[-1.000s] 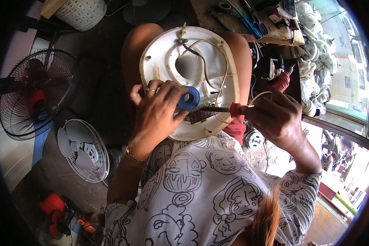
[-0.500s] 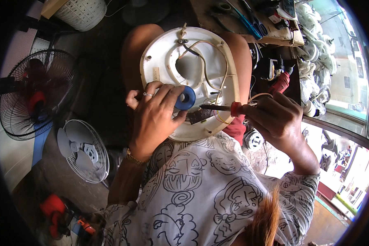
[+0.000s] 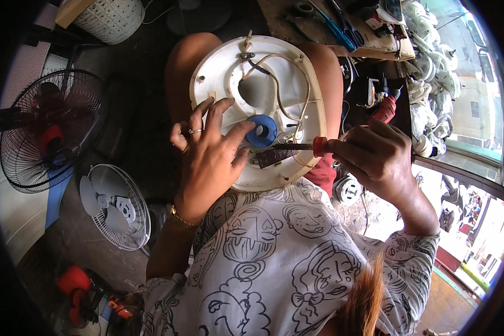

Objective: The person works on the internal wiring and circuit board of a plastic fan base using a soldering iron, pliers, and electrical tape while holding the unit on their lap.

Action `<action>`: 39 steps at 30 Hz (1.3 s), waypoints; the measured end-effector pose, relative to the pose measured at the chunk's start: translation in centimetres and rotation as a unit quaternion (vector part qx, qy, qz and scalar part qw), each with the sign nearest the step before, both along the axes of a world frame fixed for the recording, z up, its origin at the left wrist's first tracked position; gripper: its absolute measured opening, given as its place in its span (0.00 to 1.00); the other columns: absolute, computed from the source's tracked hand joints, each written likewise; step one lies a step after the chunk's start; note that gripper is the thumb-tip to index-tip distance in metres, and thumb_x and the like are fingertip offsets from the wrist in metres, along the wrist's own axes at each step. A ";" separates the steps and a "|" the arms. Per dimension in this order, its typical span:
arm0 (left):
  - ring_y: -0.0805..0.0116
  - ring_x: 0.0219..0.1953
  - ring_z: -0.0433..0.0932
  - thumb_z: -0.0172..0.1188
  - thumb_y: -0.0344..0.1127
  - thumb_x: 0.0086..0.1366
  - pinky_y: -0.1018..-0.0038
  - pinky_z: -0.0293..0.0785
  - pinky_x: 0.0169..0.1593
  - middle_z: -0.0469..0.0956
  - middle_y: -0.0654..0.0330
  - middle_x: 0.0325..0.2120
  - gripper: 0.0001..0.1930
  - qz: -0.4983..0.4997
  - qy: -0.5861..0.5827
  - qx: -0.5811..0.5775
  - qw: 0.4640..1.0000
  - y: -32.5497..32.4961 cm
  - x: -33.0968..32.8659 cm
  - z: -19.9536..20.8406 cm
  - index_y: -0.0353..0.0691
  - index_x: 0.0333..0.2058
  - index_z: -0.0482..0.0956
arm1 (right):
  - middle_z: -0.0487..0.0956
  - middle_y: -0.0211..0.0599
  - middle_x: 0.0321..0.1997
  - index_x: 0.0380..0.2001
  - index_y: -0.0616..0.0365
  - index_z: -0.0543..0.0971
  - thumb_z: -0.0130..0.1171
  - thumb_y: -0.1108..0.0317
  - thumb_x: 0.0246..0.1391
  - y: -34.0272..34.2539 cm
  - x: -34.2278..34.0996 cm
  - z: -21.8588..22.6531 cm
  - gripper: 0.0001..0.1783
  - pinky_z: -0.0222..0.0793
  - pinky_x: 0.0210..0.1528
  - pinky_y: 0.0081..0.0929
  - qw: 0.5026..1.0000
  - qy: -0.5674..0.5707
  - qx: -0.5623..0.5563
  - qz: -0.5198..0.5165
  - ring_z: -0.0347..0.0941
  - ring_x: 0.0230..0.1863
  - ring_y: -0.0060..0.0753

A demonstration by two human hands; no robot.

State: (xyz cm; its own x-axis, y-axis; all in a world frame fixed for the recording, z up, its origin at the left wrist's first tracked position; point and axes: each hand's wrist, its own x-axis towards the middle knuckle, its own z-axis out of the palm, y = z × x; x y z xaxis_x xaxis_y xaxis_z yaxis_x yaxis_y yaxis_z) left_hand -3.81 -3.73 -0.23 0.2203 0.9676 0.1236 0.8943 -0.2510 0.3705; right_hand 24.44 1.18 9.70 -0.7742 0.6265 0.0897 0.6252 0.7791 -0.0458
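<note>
A white oval fan base [image 3: 218, 78] rests on my lap, its hollow side up, with wires [image 3: 280, 103] running inside it. My left hand [image 3: 210, 151] is over its left part, fingers spread, the index fingertip touching a blue spool [image 3: 271, 134]. That spool looks like solder wire and leans inside the base. In my right hand [image 3: 378, 162] is a soldering iron [image 3: 320, 147] with a red collar, pointing left. Its dark barrel lies over a small dark circuit board [image 3: 273, 158] with thin wires; the exact tip contact is hard to make out.
A black caged fan [image 3: 50, 131] and a grey-bladed fan [image 3: 115, 207] are on the left. A wooden bench [image 3: 274, 22] holding scissors [image 3: 350, 25] is at the upper right. Beside it lies a red drill [image 3: 386, 109]. White bagged parts [image 3: 431, 84] hang by the glass.
My left fingers have opened from around the blue spool and spread upward. The spool has shifted slightly right. The soldering iron has barely moved.
</note>
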 end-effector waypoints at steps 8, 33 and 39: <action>0.59 0.73 0.59 0.74 0.36 0.49 0.41 0.47 0.65 0.71 0.69 0.66 0.35 -0.078 -0.014 -0.002 0.997 1.2 0.1 -0.9 0.55 0.60 0.78 | 0.72 0.21 0.24 0.37 0.40 0.89 0.69 0.63 0.43 1.5 -1.1 0.6 0.13 0.70 0.25 0.26 1.000 0.006 -0.002 0.025 0.71 0.26 0.24; 0.61 0.70 0.62 0.78 0.47 0.47 0.41 0.42 0.69 0.71 0.66 0.65 0.37 -0.112 0.012 0.012 0.994 2.8 -0.4 -1.3 0.67 0.60 0.78 | 0.74 0.22 0.23 0.38 0.39 0.88 0.72 0.61 0.46 4.0 -1.8 0.7 0.12 0.73 0.28 0.28 0.996 -0.020 0.001 0.085 0.74 0.27 0.28; 0.62 0.70 0.63 0.78 0.44 0.45 0.44 0.43 0.68 0.73 0.66 0.61 0.35 -0.137 0.018 0.038 0.990 3.6 -0.4 -1.4 0.61 0.57 0.81 | 0.76 0.21 0.24 0.39 0.38 0.89 0.73 0.62 0.45 3.8 -1.5 0.7 0.13 0.73 0.28 0.28 0.997 -0.031 -0.018 0.066 0.74 0.27 0.28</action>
State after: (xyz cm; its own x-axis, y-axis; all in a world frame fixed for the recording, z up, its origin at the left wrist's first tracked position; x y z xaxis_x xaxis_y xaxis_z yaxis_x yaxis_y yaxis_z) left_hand -4.20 -0.11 -1.63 0.4785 0.8593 0.1807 0.8016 -0.5115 0.3096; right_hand 22.96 4.99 10.43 -0.8538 0.5202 0.0189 0.5192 0.8537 -0.0399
